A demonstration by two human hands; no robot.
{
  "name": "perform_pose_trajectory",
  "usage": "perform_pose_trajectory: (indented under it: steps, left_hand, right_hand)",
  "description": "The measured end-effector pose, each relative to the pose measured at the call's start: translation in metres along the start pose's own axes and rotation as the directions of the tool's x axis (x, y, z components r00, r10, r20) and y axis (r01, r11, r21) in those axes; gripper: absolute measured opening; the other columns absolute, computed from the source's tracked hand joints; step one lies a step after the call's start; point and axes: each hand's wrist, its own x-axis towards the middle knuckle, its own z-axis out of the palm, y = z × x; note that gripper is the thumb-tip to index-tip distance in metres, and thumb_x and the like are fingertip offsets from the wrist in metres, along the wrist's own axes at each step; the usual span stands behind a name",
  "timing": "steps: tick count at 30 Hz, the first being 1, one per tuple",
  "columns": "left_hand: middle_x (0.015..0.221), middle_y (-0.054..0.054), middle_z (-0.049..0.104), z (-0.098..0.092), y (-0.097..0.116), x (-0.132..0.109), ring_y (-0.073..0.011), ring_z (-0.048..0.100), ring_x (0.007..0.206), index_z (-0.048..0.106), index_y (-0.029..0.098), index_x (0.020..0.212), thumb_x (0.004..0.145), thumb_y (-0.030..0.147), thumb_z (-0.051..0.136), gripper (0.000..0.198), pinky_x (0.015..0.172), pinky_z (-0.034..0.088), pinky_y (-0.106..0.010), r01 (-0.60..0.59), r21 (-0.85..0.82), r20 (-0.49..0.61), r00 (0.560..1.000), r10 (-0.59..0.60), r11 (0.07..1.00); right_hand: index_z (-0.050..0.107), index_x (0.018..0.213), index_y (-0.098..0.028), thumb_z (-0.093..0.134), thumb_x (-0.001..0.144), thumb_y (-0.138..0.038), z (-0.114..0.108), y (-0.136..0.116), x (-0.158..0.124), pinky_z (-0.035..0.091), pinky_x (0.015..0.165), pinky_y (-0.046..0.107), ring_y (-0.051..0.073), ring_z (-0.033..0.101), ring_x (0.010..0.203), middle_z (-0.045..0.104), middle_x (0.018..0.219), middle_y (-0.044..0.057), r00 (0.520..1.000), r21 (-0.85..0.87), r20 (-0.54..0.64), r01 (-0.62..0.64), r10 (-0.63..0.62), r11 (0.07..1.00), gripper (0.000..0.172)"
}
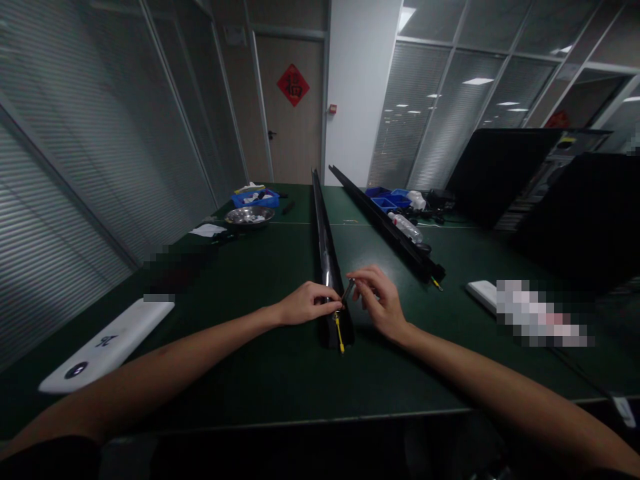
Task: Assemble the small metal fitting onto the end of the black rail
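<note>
A long black channel-shaped rail (323,240) lies lengthwise on the green table, its near end in front of me. A short yellow wire (340,335) with a yellow tip comes out near that end. My left hand (309,303) rests on the rail just above the wire, thumb and fingers pinched together; what lies between the fingertips is too small to make out. On the right side of the rail, my right hand (380,303) is closed on a slim grey metal tool (349,289). The tool slants down toward the left fingertips.
A second black rail (395,240) with a yellow-green wire (437,284) lies to the right. Beyond it are blue bins (385,203) and a plastic bottle (406,228). A metal bowl (250,217) stands back left. White oblong devices (107,343) flank my arms.
</note>
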Motion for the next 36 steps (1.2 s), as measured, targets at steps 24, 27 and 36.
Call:
perform_pose_trajectory:
  steps: [24, 27, 36]
  left_hand:
    - [0.084, -0.003, 0.067, 0.0008, 0.0028, 0.0010, -0.0144, 0.059, 0.071, 0.076, 0.014, 0.098, 0.105, 0.038, 0.057, 0.031, 0.066, 0.041, -0.023, -0.031, 0.011, -0.010, 0.999, 0.031, 0.999]
    - [0.085, -0.004, 0.068, 0.0000, 0.0039, 0.0008, -0.0151, 0.060, 0.073, 0.075, 0.013, 0.097, 0.104, 0.037, 0.057, 0.030, 0.067, 0.042, -0.023, -0.030, 0.006, -0.007, 1.000, 0.030, 1.000]
    - [0.087, -0.004, 0.068, 0.0013, -0.0028, 0.0003, -0.0146, 0.058, 0.071, 0.076, 0.013, 0.102, 0.104, 0.036, 0.058, 0.030, 0.064, 0.041, -0.023, -0.029, -0.004, -0.006, 1.000, 0.029, 1.000]
  right_hand:
    - [0.070, 0.119, -0.023, 0.053, 0.108, -0.031, 0.0019, -0.0002, -0.0012, 0.055, 0.056, 0.027, 0.013, 0.064, 0.070, 0.059, 0.104, 0.006, 1.000, -0.016, -0.013, 0.011, -0.011, 1.000, 0.021]
    - [0.070, 0.121, -0.024, 0.053, 0.108, -0.028, 0.0014, -0.0012, -0.0015, 0.056, 0.059, 0.027, 0.013, 0.065, 0.071, 0.060, 0.105, 0.006, 1.000, -0.019, -0.004, 0.024, -0.024, 1.000, 0.021]
    - [0.069, 0.124, -0.023, 0.054, 0.108, -0.027, 0.0002, -0.0018, -0.0019, 0.056, 0.060, 0.026, 0.014, 0.065, 0.076, 0.061, 0.107, 0.007, 0.997, -0.044, 0.039, 0.069, -0.067, 0.997, 0.023]
